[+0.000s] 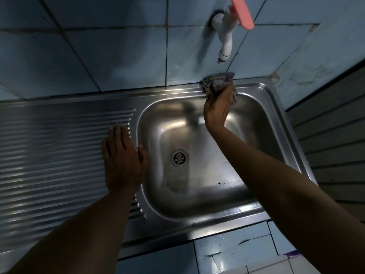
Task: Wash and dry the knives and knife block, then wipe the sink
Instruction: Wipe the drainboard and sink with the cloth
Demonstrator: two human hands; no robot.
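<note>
A stainless steel sink with a round drain fills the middle of the head view. My right hand grips a checked grey cloth and presses it on the sink's back rim, just below the tap. My left hand lies flat, fingers together, on the ribbed draining board at the basin's left edge. No knives or knife block are in view.
A white plastic tap with a pink handle juts from the blue tiled wall above the sink's back rim. A dark ribbed wall panel stands at the right. Pale tiles edge the counter front.
</note>
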